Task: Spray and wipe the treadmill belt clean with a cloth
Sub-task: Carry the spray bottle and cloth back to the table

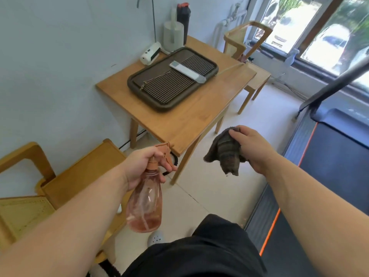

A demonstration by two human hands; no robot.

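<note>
Two hands hover above the floor (199, 192): the left hand (146, 166) grips a translucent pink plastic spray bottle (144, 204) by its neck, the right hand (253, 148) clutches a bunched dark striped cloth (223, 152), and the black orange-edged treadmill belt (339, 156) lies rightmost.

Glossy translucent pink plastic spray bottle (144, 204), soft striped cloth (223, 152), smooth wooden table (179, 120), matt treadmill belt (335, 156)

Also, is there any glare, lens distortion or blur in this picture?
Head view: daylight blows out the window, so the outside looks washed; the wide-angle lens tilts the room and bends the treadmill edge; the spray bottle and cloth are sharp, while the far chair is slightly soft.
</note>
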